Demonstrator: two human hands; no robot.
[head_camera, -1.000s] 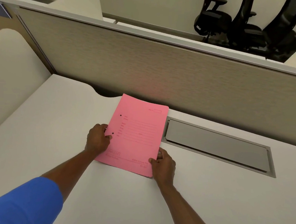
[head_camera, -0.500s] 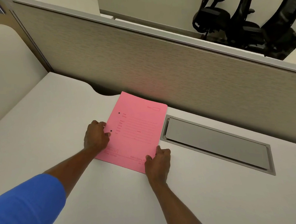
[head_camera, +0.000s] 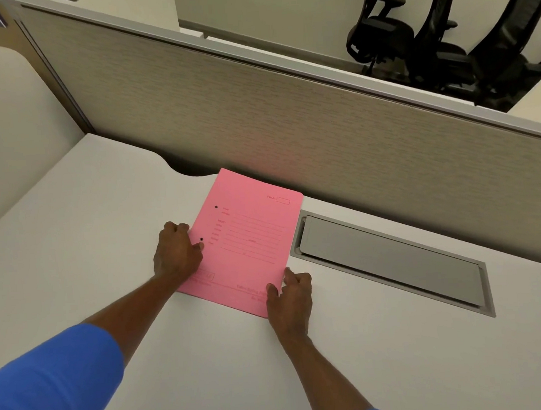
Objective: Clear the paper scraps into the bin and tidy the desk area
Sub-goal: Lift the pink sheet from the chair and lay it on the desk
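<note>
One pink folder lies flat on a white desk, its far edge near a grey partition. Two hands touch it. The left hand rests curled on the folder's left edge beside two punched holes. The right hand pinches the near right corner, thumb on top. One metal flap sits just right. Three black chairs stand beyond, partly cut off. The printed text is unreadable.

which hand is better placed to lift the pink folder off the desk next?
Probably the right hand: its fingers curl at the pink folder's near corner, by a free edge. The left hand rests flatter on the punched edge, better for steadying.
</note>
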